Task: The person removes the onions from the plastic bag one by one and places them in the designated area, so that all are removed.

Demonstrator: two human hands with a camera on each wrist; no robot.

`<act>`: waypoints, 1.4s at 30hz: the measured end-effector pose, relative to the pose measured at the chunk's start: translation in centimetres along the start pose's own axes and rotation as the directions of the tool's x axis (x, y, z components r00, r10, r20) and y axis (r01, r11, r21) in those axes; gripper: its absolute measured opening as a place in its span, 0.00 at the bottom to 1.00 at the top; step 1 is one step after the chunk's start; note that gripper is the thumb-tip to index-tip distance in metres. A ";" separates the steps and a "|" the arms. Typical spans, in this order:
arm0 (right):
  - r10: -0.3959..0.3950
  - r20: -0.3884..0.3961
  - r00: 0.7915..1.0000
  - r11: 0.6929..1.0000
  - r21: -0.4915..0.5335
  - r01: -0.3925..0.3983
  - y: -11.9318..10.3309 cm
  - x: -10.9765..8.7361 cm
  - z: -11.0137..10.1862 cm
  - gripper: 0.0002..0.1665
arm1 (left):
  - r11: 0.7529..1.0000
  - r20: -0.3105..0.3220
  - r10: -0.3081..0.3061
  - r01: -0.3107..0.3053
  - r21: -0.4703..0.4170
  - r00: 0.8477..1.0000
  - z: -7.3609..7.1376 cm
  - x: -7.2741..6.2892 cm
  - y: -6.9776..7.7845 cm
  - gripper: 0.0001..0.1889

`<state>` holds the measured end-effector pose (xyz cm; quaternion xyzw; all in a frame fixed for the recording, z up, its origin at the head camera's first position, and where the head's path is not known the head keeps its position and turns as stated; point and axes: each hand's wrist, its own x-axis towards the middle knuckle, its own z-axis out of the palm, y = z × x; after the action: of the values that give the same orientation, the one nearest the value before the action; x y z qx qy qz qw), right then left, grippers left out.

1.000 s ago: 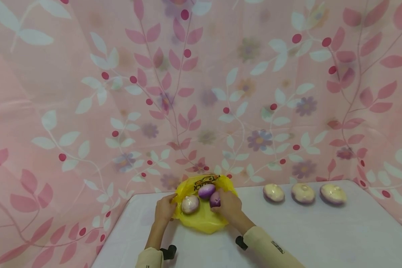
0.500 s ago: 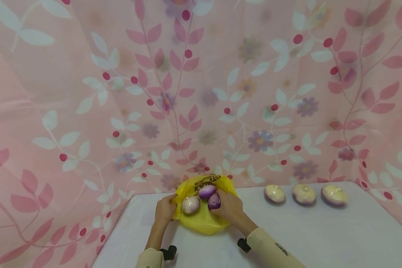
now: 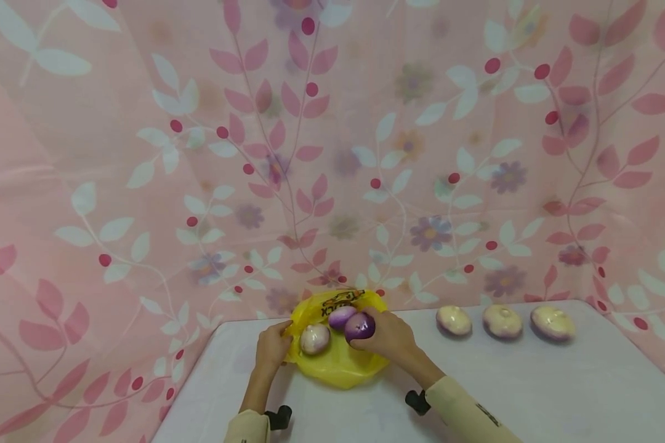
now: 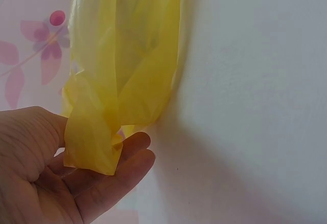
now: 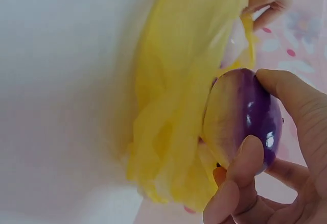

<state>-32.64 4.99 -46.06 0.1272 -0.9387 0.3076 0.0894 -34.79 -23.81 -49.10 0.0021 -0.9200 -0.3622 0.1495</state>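
Note:
A yellow plastic bag (image 3: pixel 340 375) with dark print stands on the table, its mouth facing me. My left hand (image 3: pixel 273 346) pinches the bag's left edge; in the left wrist view a flap of the bag (image 4: pixel 94 137) lies between thumb and fingers. My right hand (image 3: pixel 389 335) holds a glossy purple-and-cream round vegetable (image 3: pixel 360 328), like a turnip or onion, at the bag's mouth. In the right wrist view, thumb and fingers grip this vegetable (image 5: pixel 250 117) from both sides. Inside the bag lie a paler round vegetable (image 3: pixel 314 339) and a purple one (image 3: pixel 342 318).
Three cream-and-purple round vegetables sit in a row at the table's back right: a left one (image 3: pixel 454 321), a middle one (image 3: pixel 502 322) and a right one (image 3: pixel 552 323). A pink floral curtain (image 3: pixel 332 154) hangs behind the white table (image 3: pixel 510 387).
My right hand has drawn the purple-and-cream vegetable up and to the right, away from the other two in the bag. The left hand has stayed at the bag's edge.

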 end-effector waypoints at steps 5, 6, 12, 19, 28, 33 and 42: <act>-0.013 -0.022 1.000 1.000 0.007 0.014 0.6 -0.4 -1.0 0.42 | 1.000 0.004 -0.007 0.007 -0.001 1.000 0.0 0.0 0.1 0.19; -0.017 -0.029 0.999 1.000 0.004 0.017 0.7 -0.5 -1.2 0.41 | 1.000 0.008 -0.015 0.015 -0.002 1.000 0.0 0.0 0.1 0.19; -0.030 -0.048 0.998 0.999 -0.014 0.030 1.2 -1.1 -2.1 0.43 | 1.000 0.011 -0.023 0.023 -0.002 1.000 0.0 -0.2 0.4 0.19; -0.039 -0.065 0.997 0.999 -0.026 0.037 1.8 -1.9 -3.0 0.45 | 1.000 0.022 -0.031 0.031 0.004 0.999 0.0 -0.2 0.5 0.20; -0.056 -0.113 0.992 0.998 -0.036 0.052 3.3 -2.9 -4.2 0.46 | 1.000 0.012 -0.022 0.022 0.012 1.000 0.0 -0.1 0.4 0.19; -0.040 -0.113 0.993 0.999 -0.019 0.038 4.1 -3.5 -4.8 0.47 | 1.000 0.022 -0.027 0.027 0.002 0.999 -0.1 -0.2 0.4 0.20; -0.082 -0.144 0.986 0.995 -0.061 0.074 6.1 -4.8 -5.7 0.44 | 1.000 0.011 -0.017 0.017 0.000 1.000 -0.1 -0.3 0.5 0.19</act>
<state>-29.38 14.02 -46.09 0.1383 -0.9320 0.2865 0.1735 -34.40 -23.52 -48.79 0.0081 -0.9208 -0.3634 0.1412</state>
